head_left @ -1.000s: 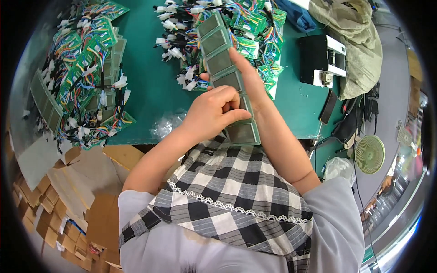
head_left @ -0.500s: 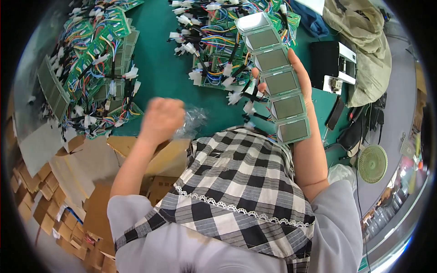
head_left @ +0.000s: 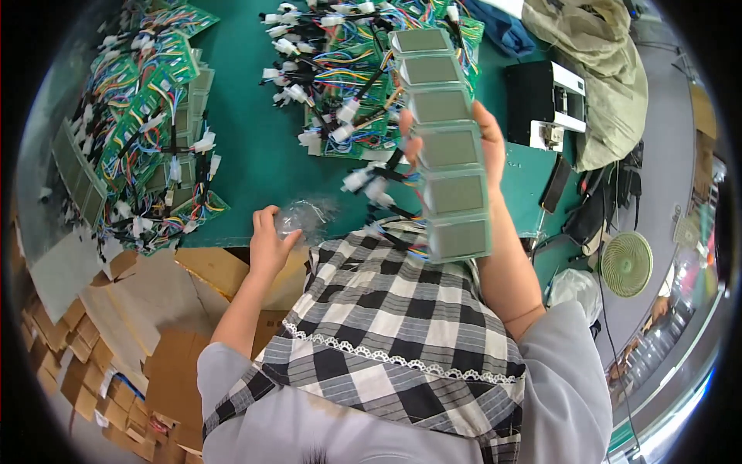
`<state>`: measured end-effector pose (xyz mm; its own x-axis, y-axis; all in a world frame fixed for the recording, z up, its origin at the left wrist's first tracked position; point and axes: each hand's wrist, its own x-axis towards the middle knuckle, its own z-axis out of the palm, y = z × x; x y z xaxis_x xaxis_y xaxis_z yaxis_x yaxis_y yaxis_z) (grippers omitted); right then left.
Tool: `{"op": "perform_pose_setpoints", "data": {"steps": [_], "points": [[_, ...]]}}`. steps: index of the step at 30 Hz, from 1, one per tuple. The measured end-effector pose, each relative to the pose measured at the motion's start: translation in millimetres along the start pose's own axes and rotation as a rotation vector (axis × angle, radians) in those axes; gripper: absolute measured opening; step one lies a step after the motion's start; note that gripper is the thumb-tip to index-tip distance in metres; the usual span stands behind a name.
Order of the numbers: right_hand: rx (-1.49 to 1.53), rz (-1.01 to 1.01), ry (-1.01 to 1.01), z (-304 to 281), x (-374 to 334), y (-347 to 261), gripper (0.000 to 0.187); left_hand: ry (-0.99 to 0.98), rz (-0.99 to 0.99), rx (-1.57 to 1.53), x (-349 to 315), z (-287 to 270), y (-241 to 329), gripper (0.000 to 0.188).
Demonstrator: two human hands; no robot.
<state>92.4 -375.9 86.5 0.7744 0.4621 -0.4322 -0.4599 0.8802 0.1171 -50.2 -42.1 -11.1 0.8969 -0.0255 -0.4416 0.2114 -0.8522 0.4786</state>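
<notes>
My right hand grips a long strip of joined display boards, its thumb and fingertips on opposite edges. Several grey rectangular screens run down the strip, and wires with white plugs hang from its left side. Close to the table's front edge, my left hand has its fingers apart beside a crumpled heap of clear plastic film. Whether its fingertips touch the film, I cannot tell.
Wired green circuit boards are piled at the left, with another pile behind the strip. A black and white device stands at the right, near a green fan. Cardboard boxes lie below left.
My left hand has come down from a blurred, closed shape and opened beside the film. The strip has shifted left in view and stands straighter; its top screen, bright white before, now looks grey.
</notes>
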Motion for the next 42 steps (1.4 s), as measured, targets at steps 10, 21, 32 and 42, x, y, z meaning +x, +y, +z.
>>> {"op": "perform_pose_setpoints", "data": {"steps": [10, 21, 32, 42], "points": [[-0.076, -0.152, 0.025, 41.9, 2.7, 17.7, 0.057, 0.217, 0.192, -0.108, 66.1, -13.2, 0.4, 0.038], [-0.226, -0.026, 0.037, 22.2, 31.5, 7.3, 0.054, -0.036, 1.247, -0.221, 71.9, -86.9, 187.0, 0.042], [-0.142, 0.076, -0.033, 2.3, 42.9, 8.9, 0.055, -0.196, 1.335, -0.045, 79.9, -76.1, 210.6, 0.039], [-0.232, 0.103, 0.012, 9.5, 47.8, 2.6, 0.052, -0.175, 1.337, -0.078, 83.4, -82.9, 213.9, 0.036]]}}
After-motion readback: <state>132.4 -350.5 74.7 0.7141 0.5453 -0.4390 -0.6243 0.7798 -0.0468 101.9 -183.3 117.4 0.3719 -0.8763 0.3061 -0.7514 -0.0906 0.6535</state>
